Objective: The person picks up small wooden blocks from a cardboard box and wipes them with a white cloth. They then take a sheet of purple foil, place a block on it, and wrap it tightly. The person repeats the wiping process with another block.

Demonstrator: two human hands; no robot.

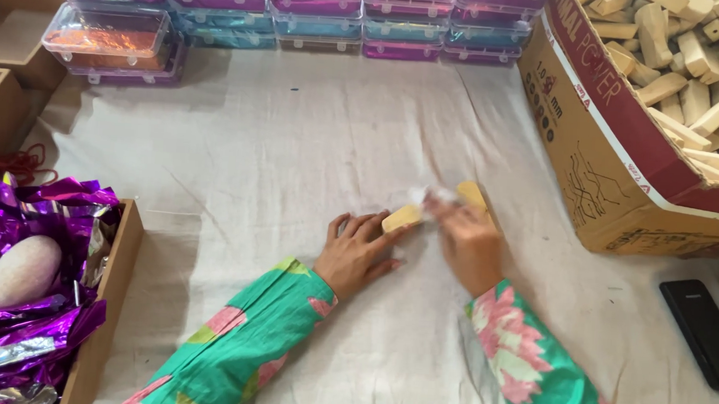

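Note:
My left hand (358,252) rests on the white cloth (297,140) with its fingertips on one end of a pale wooden block (404,217). My right hand (467,243) lies over the block's middle and is blurred; something small and white (420,196) sits at its fingertips. The block's other end (472,192) sticks out past the right hand. Both arms wear green sleeves with pink flowers.
A cardboard box (595,150) full of wooden blocks stands at the right. Stacked clear plastic cases (321,12) line the back. A wooden tray (113,287) at the left holds purple foil and a pale egg-shaped object (18,271). A black phone (705,331) lies at the right.

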